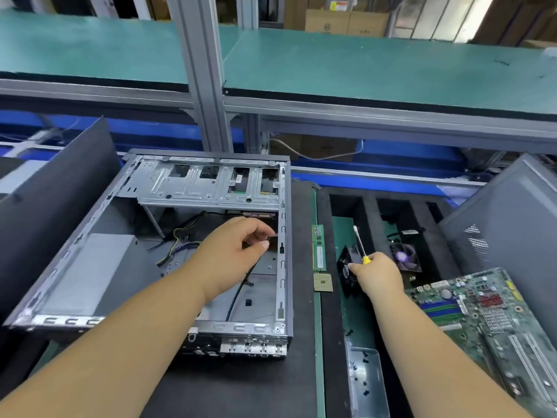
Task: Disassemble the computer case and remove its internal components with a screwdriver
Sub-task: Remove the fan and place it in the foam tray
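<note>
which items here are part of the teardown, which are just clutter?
Job: case, screwdriver in right hand, left hand inside the case, removed motherboard, RAM stick, CPU, fans, screw tray.

Lying about: cardboard boxes, green shelf, grey panel.

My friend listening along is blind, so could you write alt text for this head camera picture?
Seen from above, a person's left hand reaches into an open computer case, pinching something small near its right wall, while the right hand holds a yellow-handled screwdriver over a black fan. A memory stick, processor chip and motherboard lie to the right.
</note>
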`<action>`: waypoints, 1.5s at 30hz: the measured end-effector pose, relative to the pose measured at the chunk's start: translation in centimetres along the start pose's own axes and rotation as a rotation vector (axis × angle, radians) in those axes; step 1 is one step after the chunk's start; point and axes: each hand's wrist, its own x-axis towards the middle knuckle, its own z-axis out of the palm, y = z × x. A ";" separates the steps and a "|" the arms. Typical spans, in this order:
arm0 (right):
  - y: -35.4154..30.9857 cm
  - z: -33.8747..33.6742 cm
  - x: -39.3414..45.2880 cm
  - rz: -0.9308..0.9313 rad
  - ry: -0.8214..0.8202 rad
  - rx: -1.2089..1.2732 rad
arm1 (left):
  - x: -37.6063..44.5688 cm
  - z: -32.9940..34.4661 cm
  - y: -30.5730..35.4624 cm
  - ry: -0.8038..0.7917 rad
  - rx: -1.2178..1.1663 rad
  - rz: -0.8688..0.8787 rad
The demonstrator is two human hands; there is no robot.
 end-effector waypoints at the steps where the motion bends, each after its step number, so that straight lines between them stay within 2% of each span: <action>1: 0.0 0.5 0.2 0.000 -0.011 -0.007 | 0.0 -0.1 0.0 0.007 0.005 -0.004; 14: 0.9 2.2 1.0 -0.007 -0.166 -0.029 | 0.1 -0.4 0.6 0.011 0.043 0.007; 18: 0.8 1.2 0.9 -0.029 -0.074 0.033 | -0.1 -0.4 0.9 0.011 0.043 0.014; 21: 0.1 0.2 0.7 -0.055 0.019 0.169 | -0.5 -0.6 0.9 0.020 0.041 0.018; 27: -3.4 -1.3 -1.6 -0.180 0.055 0.300 | -1.8 -1.4 0.6 0.034 0.046 0.023; 35: -9.0 -2.4 -7.9 -0.323 -0.042 0.425 | -3.8 -4.7 -1.5 0.126 0.071 -0.016; 38: -10.5 -2.6 -10.5 -0.360 -0.042 0.417 | -4.6 -6.1 -2.6 0.132 0.067 -0.007; 42: -11.9 -2.3 -13.8 -0.505 0.024 0.380 | -5.8 -8.3 -4.2 0.135 0.085 0.037; 45: -13.2 -1.4 -16.5 -0.592 0.072 0.265 | -6.9 -10.6 -6.4 0.124 0.103 0.071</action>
